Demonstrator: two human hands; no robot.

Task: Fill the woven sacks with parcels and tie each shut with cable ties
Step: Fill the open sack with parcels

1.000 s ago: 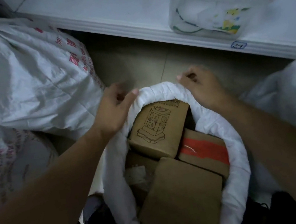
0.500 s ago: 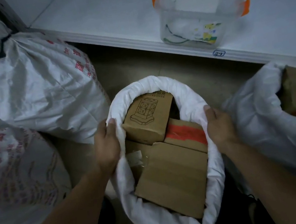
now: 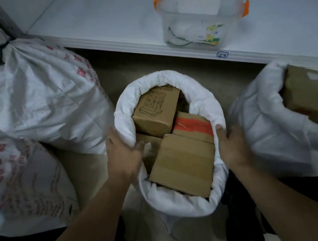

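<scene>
Woven sack [image 3: 180, 206] rim gripped by both hands [image 3: 125, 157].

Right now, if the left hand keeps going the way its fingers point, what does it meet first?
The left hand points right, over the open sack's rolled rim. First in line looks like the plain cardboard box, though depth is unclear and motion blurs the fingers.
</scene>
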